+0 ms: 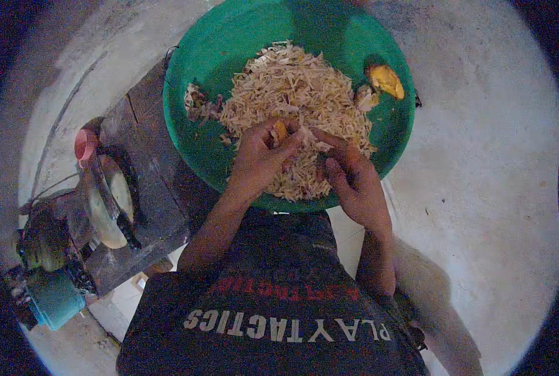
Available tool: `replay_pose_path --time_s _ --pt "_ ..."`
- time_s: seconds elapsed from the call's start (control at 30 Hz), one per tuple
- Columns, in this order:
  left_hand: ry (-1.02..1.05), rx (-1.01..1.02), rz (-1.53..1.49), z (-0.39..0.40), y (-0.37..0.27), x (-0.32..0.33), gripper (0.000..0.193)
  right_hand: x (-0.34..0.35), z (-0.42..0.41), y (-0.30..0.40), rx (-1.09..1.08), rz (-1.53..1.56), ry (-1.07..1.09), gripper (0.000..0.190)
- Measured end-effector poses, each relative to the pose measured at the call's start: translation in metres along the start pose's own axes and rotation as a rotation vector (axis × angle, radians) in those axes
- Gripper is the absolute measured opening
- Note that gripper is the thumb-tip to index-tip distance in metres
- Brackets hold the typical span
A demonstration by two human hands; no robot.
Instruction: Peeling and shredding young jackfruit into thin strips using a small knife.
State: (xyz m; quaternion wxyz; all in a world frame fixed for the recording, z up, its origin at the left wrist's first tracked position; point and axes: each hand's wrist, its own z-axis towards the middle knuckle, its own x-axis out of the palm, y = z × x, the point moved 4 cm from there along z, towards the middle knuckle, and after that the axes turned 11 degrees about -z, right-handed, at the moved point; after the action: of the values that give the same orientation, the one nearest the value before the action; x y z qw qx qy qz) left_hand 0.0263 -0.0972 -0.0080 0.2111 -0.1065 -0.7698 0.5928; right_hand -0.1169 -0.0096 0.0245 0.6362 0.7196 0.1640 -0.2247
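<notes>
A round green plastic basin [199, 51] lies before me with a heap of shredded pale meat [288, 84], which looks like chicken. Over the near side of the heap, my left hand [260, 150] pinches a small meat piece [279, 133] with yellow skin on it. My right hand [357, 176] has a pale strip of meat [320, 142] between thumb and fingers, close to the left fingertips. At the basin's right side sits a yellow-skinned piece [385, 81] beside a paler chunk [366, 97]. Scraps that look like bones [197, 103] lie at the left.
Left of the basin, a dark wooden surface [152, 117] holds a pink plastic cup or funnel [86, 145], long pale objects [103, 207] and a dark-handled tool, perhaps a knife [126, 230]. A turquoise container [56, 298] stands at lower left. Grey concrete floor [476, 164] extends to the right.
</notes>
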Motion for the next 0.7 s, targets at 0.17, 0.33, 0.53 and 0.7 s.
replay_pose_path --time_s 0.17,0.33,0.53,0.7 --pt "-0.060 0.073 0.050 -0.002 -0.002 0.004 0.012 0.007 -0.002 -0.005 0.041 0.037 -0.014 0.035" --pt "-0.043 0.137 0.076 0.000 -0.002 0.006 0.011 0.004 0.002 0.000 0.087 -0.003 -0.013 0.032" --pt "-0.138 0.175 0.144 0.005 0.009 -0.002 0.018 -0.010 0.012 -0.018 0.076 -0.189 -0.209 0.032" --pt "-0.139 0.057 -0.058 0.003 0.007 0.000 0.020 0.002 0.006 0.001 0.044 0.018 -0.076 0.035"
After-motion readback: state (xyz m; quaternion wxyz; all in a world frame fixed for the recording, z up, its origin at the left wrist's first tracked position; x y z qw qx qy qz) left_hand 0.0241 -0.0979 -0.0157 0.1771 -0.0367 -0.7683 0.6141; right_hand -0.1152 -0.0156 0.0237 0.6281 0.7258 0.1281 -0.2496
